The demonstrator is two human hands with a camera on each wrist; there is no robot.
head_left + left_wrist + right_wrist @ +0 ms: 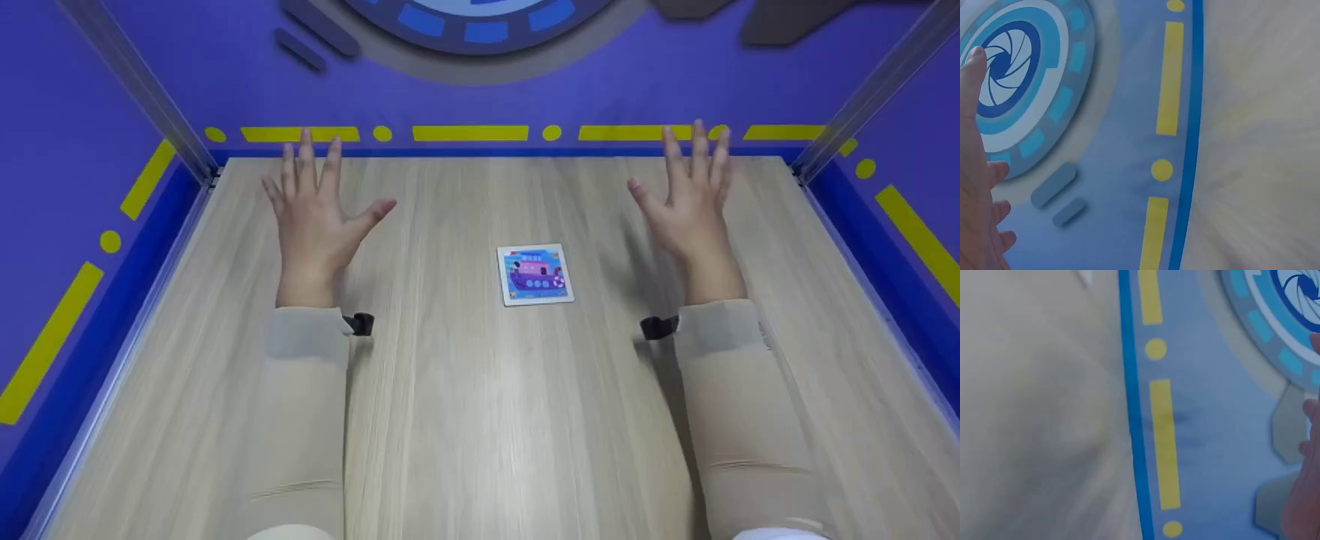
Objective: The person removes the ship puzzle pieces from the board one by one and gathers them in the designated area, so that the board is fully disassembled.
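A square picture tile with a white border lies on the wooden table between the two hands. Its picture shows a pink and purple boat on blue. To the left of it, my left hand is held over the table with fingers spread and thumb out, holding nothing. My right hand is raised on the other side, also with spread fingers and nothing in it. Each wrist view catches only part of its hand, the left hand at the left edge and the right hand at the right edge.
A purple-blue back wall with yellow dashes rises at the table's far edge. Side panels stand left and right, with metal corner posts. The wood-grain table spans the space between them. Black wrist mounts stick out inward from the sleeves.
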